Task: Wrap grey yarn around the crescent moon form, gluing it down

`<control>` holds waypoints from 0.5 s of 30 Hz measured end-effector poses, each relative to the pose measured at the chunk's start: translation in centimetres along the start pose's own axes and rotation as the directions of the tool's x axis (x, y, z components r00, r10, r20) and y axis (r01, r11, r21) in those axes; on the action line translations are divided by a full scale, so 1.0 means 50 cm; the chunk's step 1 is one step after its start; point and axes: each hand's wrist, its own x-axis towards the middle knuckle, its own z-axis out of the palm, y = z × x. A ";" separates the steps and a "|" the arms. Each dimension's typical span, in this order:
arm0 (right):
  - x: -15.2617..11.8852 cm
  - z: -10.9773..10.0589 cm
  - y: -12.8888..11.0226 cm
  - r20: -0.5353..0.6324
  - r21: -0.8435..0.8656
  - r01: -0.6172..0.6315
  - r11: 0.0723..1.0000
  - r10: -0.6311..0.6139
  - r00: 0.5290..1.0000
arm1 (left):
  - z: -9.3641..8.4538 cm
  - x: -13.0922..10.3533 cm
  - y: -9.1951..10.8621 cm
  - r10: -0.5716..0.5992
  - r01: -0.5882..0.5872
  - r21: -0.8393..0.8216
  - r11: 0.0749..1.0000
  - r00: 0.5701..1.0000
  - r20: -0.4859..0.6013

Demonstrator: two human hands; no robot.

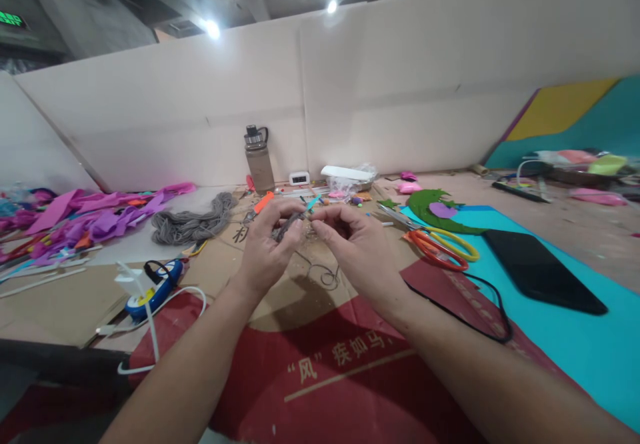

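My left hand (273,247) is closed around a small bundle of grey yarn (286,229), partly hidden by the fingers. Close beside it, my right hand (356,239) pinches thumb and forefinger together at the bundle's end; what lies between those fingertips is too small to make out. Below the hands a loose yarn strand (324,277) curls over the cardboard (280,307). A skein of grey yarn (193,221) lies to the left. Scissors (435,245) with orange and yellow handles rest to the right of my right hand.
A blue power strip (155,291) with white cables sits at left, near purple and pink scraps (100,214). A water bottle (259,162) stands by the white partition (200,97). At right, a black phone (545,271) lies on a turquoise sheet (575,337), near a green cutout (425,207).
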 end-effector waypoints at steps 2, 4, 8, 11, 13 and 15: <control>0.001 0.000 0.000 0.000 0.008 0.004 1.000 -0.004 1.000 | 0.001 0.000 0.003 -0.033 0.033 -0.012 0.999 0.999 -0.011; 0.001 0.001 0.001 -0.001 0.022 0.007 1.000 -0.007 1.000 | 0.002 0.000 0.006 -0.067 0.067 -0.012 0.998 0.998 -0.015; 0.001 0.000 0.004 -0.008 0.031 0.007 0.999 -0.006 1.000 | 0.003 0.002 0.010 -0.102 0.102 -0.018 0.995 0.995 -0.008; 0.001 -0.001 0.004 -0.007 0.017 0.010 1.000 -0.010 1.000 | 0.005 0.005 0.016 -0.146 0.145 -0.066 0.987 0.989 -0.013; 0.002 -0.001 0.001 -0.010 -0.006 0.003 1.000 -0.003 1.000 | 0.008 0.007 0.020 -0.192 0.188 -0.121 0.975 0.981 -0.019; 0.003 -0.001 -0.001 -0.016 -0.026 -0.011 1.000 0.011 1.000 | 0.010 0.008 0.023 -0.245 0.237 -0.177 0.955 0.969 -0.025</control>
